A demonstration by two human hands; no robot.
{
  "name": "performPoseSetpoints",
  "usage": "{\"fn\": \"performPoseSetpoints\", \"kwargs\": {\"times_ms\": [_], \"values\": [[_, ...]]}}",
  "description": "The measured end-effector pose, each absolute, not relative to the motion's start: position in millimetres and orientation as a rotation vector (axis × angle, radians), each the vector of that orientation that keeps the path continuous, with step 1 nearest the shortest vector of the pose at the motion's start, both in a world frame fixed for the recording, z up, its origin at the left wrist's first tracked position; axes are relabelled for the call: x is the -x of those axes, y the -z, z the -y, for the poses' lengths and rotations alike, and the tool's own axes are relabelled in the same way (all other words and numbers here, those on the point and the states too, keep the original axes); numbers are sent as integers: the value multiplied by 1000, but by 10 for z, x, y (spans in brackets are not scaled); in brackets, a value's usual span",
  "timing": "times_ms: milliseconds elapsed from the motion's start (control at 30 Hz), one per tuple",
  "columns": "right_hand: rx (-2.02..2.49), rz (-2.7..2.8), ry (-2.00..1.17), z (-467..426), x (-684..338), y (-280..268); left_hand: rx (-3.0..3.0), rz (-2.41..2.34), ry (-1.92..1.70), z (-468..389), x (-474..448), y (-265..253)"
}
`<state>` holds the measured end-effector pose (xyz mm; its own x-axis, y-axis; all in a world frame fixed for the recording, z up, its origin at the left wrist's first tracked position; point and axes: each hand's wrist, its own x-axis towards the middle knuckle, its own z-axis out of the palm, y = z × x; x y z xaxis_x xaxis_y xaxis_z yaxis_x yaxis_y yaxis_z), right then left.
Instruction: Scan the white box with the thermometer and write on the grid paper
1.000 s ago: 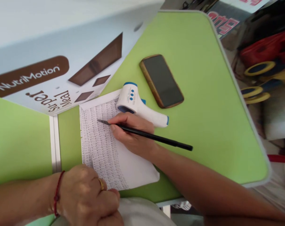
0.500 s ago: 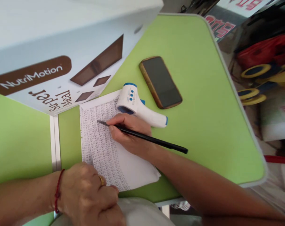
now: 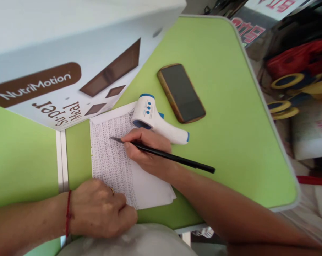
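My right hand [image 3: 150, 149] is closed around a slim black pen [image 3: 176, 159], its tip on the upper part of a sheet of paper [image 3: 150, 188]. Rows of small handwriting fill much of the sheet; the side by my right wrist is blank. My left hand [image 3: 102, 209], with a red cord bracelet [image 3: 68, 213] and a ring, is curled over the paper's lower left corner. Its fingertips are tucked under, so anything in them is hidden. A white and blue infrared thermometer [image 3: 161, 124] lies against the paper's top right corner, just beyond my right hand.
A phone in a brown case [image 3: 182, 93] lies beyond the thermometer. A large white NutriMotion box [image 3: 51, 85] stands at the left on the green table [image 3: 230, 142]. Past the table's right edge are yellow rings [image 3: 285, 81] and a red bag [image 3: 299, 58].
My left hand has shifted up slightly and turned, its fingers more tucked in. The paper's lower edge has moved up a little and lies flatter. The pen has barely moved.
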<state>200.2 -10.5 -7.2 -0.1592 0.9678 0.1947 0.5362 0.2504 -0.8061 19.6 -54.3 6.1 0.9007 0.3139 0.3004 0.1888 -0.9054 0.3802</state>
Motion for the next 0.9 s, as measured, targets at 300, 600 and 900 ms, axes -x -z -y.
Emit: {"fn": "performPoseSetpoints", "kwargs": {"times_ms": [300, 600, 900], "values": [[1418, 1781, -724, 103, -2000, 67, -2741, -369, -336, 551, -184, -38], [1359, 1815, -599, 109, -1999, 113, -2723, -347, -293, 547, -181, -47], [1382, 1748, -649, 97, -2017, 99, -2717, -346, -265, 548, -175, -43]]}}
